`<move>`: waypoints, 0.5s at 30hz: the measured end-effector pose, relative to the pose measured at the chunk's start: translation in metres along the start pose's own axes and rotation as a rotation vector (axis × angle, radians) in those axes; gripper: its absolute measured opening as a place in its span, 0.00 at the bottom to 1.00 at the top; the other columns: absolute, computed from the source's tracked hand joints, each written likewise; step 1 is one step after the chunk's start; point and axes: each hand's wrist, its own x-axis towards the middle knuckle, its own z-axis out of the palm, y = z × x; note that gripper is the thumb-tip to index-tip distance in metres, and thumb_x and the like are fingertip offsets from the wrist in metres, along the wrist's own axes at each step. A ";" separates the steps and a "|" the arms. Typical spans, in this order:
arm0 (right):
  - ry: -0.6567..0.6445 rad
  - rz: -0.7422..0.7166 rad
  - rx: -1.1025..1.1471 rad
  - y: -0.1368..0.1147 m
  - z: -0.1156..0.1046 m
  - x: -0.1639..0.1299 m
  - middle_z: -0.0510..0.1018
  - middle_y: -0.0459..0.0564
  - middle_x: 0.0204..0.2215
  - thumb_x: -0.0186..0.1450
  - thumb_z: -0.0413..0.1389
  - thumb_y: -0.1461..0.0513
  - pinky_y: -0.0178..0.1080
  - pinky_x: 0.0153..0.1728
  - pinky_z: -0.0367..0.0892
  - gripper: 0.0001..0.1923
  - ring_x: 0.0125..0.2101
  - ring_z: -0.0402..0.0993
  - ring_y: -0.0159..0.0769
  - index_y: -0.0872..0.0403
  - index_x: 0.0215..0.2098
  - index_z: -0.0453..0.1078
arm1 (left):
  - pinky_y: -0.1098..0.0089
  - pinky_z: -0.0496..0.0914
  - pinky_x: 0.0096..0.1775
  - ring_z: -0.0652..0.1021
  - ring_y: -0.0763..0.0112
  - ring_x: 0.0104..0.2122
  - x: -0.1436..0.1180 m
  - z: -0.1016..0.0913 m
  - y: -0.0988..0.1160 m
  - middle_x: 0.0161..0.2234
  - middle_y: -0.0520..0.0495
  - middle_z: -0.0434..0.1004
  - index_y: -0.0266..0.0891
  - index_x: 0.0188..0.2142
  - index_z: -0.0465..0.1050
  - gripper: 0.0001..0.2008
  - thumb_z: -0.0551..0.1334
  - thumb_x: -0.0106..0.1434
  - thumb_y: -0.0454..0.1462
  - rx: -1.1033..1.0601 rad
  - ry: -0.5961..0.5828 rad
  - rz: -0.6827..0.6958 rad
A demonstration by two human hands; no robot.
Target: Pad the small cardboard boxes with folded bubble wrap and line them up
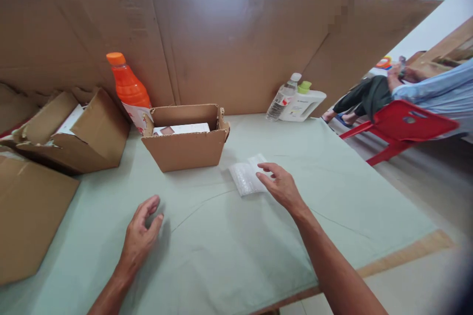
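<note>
Touching bubble-wrap pouch (pixel 247 176), right hand (pixel 281 186); open carton (pixel 185 150) just behind.

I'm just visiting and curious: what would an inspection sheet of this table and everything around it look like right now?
Surface: table covered by a pale green sheet, bare wood showing at the near right edge.
Job's things: bubble-wrap pouch lies flat; small open cardboard box behind it holds a white item.
Clutter: orange bottle, clear water bottle, white jug, torn carton at left, cardboard wall behind.
Grippers: right hand open, fingertips on the pouch; left hand open, resting on the sheet.
Cables: nothing seen.
Surroundings: red plastic chair with a seated person at right; two people beyond the cardboard.
</note>
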 end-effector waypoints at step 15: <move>-0.144 -0.322 -0.544 -0.023 0.035 -0.037 0.78 0.63 0.51 0.66 0.57 0.63 0.50 0.44 0.65 0.12 0.46 0.75 0.53 0.55 0.47 0.76 | 0.73 0.71 0.23 0.75 0.49 0.57 -0.062 0.032 0.040 0.60 0.37 0.72 0.42 0.51 0.78 0.18 0.61 0.62 0.41 0.056 -0.147 0.160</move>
